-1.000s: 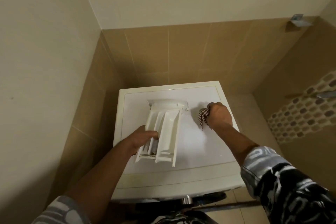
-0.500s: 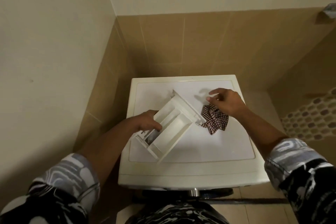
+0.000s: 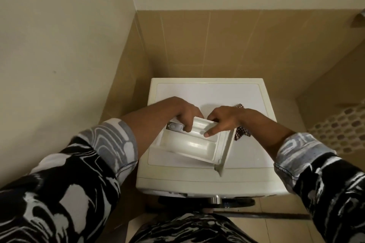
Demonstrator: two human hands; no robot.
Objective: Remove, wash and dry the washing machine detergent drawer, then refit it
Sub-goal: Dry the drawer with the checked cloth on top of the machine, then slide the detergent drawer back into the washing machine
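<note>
1. My left hand extends from the near left. Its fingers are curled down over the far-left corner of the detergent drawer, gripping it.
2. My right hand, from the near right, holds the drawer's far edge, index finger stretched straight.
3. Both forearms are bare and angle inward, hands close together.

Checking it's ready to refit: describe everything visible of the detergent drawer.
The detergent drawer is white plastic, open side up, split into long compartments, with a pale insert at its left end and its front panel at the right end. It lies slantwise over the washing machine top. The left hand grips the insert end; the right hand holds the far rim, index finger on a divider.
</note>
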